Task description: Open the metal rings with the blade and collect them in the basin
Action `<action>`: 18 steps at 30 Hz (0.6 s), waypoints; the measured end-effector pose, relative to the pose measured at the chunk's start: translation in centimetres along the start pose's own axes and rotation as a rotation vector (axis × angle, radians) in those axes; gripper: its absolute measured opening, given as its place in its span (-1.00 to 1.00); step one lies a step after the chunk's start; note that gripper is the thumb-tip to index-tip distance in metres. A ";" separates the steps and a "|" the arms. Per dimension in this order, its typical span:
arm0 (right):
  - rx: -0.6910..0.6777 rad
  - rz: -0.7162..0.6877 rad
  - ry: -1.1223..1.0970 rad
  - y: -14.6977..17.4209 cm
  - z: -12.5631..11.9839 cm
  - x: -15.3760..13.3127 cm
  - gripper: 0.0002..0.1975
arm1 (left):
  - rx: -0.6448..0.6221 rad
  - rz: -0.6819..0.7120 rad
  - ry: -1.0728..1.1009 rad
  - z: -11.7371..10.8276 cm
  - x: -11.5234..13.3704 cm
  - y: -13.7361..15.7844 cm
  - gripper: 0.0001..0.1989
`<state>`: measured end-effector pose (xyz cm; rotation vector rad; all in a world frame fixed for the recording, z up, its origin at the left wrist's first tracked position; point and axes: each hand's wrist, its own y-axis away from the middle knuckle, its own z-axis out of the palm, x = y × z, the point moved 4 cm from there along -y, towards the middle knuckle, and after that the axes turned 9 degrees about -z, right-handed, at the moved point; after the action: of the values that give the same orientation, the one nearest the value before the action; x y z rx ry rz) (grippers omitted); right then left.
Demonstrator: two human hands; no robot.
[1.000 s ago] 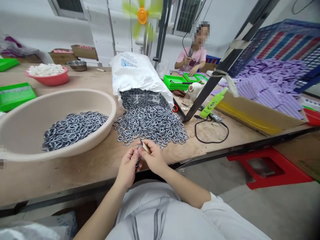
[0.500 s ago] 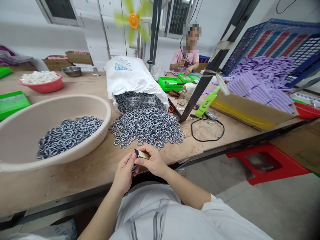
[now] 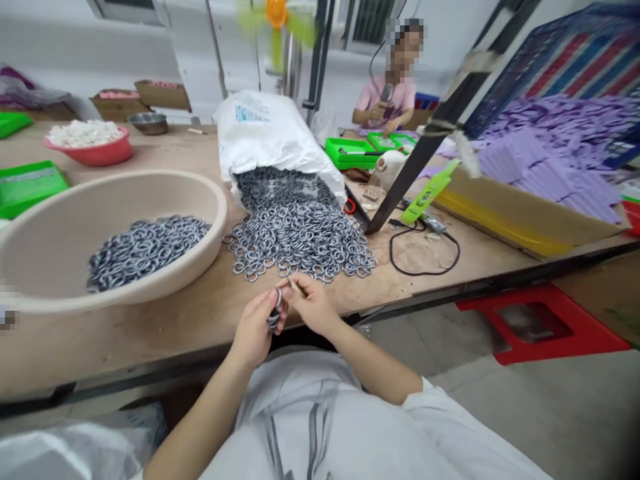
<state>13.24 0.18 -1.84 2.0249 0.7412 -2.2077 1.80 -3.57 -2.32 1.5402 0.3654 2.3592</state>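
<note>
Fingers (image 3: 265, 308) pinch rings (image 3: 275, 315) edge-on | right hand (image 3: 315, 308) stick (image 3: 296, 287) points up-left

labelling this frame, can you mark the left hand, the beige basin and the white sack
left hand (image 3: 255, 330): head view, back of the hand
beige basin (image 3: 75, 220): head view, bare inner wall
white sack (image 3: 265, 137): head view, top of its side

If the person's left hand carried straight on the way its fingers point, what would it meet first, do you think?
Most likely the loose heap of metal rings on the table, just beyond the left hand, which already grips a few rings; depth is unclear.
</note>
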 end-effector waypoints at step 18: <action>-0.144 -0.375 0.862 1.6 0.4 -3.2 -0.57 | 0.104 -0.010 0.158 0.2 -0.1 0.8 -0.62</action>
<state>13.85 -2.30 0.71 2.9247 1.3765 -1.2342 1.93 -4.31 -2.06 1.3950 0.5388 2.4967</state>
